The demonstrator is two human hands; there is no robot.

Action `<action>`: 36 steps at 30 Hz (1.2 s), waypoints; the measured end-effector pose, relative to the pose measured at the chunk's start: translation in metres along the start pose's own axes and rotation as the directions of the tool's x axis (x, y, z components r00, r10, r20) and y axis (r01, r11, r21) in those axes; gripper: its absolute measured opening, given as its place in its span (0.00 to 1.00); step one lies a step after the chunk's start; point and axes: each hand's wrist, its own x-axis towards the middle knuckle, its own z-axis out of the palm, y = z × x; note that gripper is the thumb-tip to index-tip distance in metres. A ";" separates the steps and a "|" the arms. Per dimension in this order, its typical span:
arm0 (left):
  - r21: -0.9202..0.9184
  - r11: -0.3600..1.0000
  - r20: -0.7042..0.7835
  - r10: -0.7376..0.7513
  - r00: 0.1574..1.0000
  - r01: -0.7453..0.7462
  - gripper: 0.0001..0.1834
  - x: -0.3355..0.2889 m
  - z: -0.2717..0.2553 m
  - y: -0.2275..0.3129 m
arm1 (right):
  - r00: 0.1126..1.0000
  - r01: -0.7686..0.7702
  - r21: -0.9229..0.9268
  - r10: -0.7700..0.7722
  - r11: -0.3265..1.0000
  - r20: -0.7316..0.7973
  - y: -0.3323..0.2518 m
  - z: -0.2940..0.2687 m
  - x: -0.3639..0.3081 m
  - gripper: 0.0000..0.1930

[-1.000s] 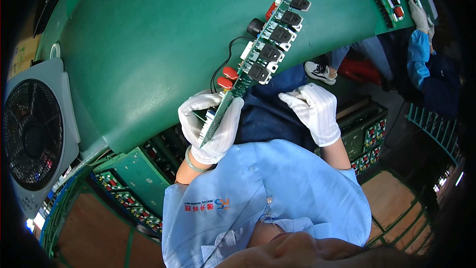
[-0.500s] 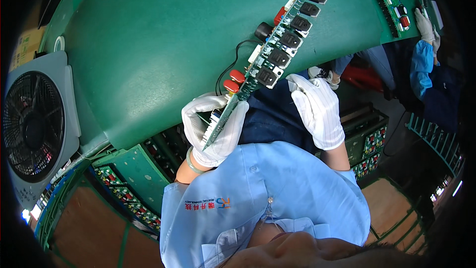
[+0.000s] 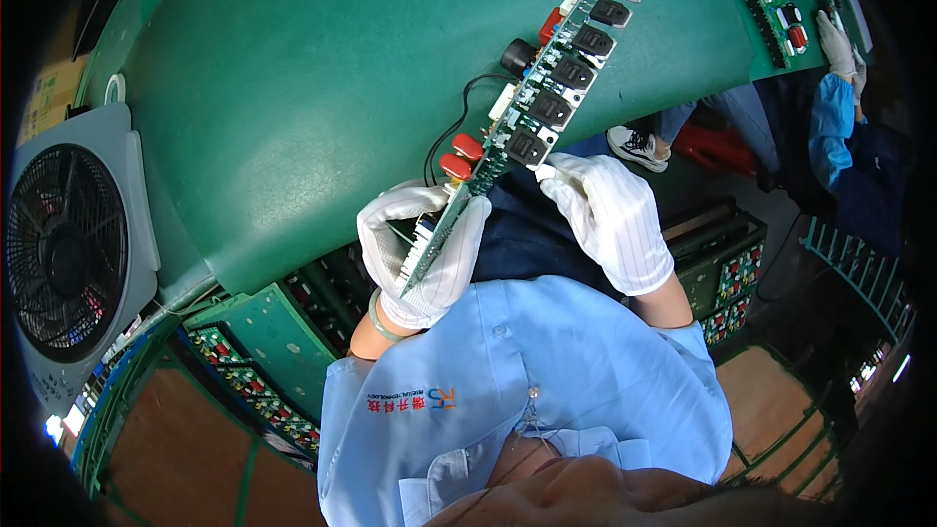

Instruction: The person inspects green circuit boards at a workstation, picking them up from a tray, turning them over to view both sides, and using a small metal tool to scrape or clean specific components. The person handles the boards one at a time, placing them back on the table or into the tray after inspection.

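Note:
My left hand (image 3: 451, 273), in a striped white glove, is closed around the near end of a long green circuit board (image 3: 517, 112). The board is tilted, its far end reaching up and right over the bench. A row of black transistors (image 3: 550, 108) with metal tabs runs along its right side. Red capacitors (image 3: 455, 167), white blocks and a black cylinder (image 3: 517, 57) stand on its left side, where a black wire (image 3: 435, 151) loops out. My right hand (image 3: 610, 220), also gloved, pinches at the corner of the nearest transistor. Whatever is between those fingertips is hidden.
A green mat (image 3: 293, 117) covers the bench. At the left stands a grey fan (image 3: 68, 244). Racks of boards (image 3: 737, 278) flank me below bench level. A co-worker's gloved hand (image 3: 836, 47) is at the far right, near other circuit boards (image 3: 776, 10).
My right hand has moved left and slightly down, bringing its fingertips to the nearest transistor. My left hand and the board have hardly moved.

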 end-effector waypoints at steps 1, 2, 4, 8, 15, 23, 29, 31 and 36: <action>-0.005 1.000 -0.003 -0.003 1.000 0.003 0.32 0.000 0.000 0.000 | 1.000 -0.004 0.000 0.004 1.000 0.006 0.000 0.000 0.001 0.11; -0.011 1.000 -0.005 -0.006 1.000 0.006 0.32 -0.001 0.000 0.000 | 1.000 -0.008 -0.001 0.008 1.000 0.012 0.000 0.000 0.002 0.11; 0.002 1.000 0.009 0.004 1.000 -0.004 0.32 0.000 -0.001 0.000 | 0.999 -0.019 -0.015 0.018 1.000 -0.048 0.000 -0.002 0.005 0.11; 0.049 0.998 0.023 0.028 0.999 -0.030 0.32 0.002 -0.002 0.001 | 0.980 -0.105 0.002 0.104 0.994 -0.167 -0.003 -0.008 0.005 0.23; 0.031 0.999 0.007 -0.005 1.000 0.005 0.32 0.001 0.000 0.004 | 1.000 0.013 -0.087 -0.013 0.996 0.000 0.006 0.013 0.012 0.36; 0.077 0.996 0.021 0.047 0.999 -0.049 0.31 0.001 -0.003 -0.001 | 0.916 0.274 -0.135 -0.215 0.952 0.339 0.010 -0.015 -0.006 0.35; 0.102 0.994 0.013 0.046 0.999 -0.047 0.32 0.002 -0.004 -0.002 | 0.982 0.177 -0.154 -0.164 0.972 0.089 0.012 0.006 -0.001 0.33; 0.090 0.994 0.015 0.056 0.998 -0.058 0.31 0.006 -0.003 0.000 | 0.956 0.234 -0.192 -0.189 0.953 0.225 0.008 0.011 -0.005 0.34; 0.049 0.994 0.081 -0.097 0.992 0.094 0.27 0.048 -0.024 0.010 | 0.879 0.301 0.177 -0.345 0.937 0.329 0.011 -0.001 -0.011 0.27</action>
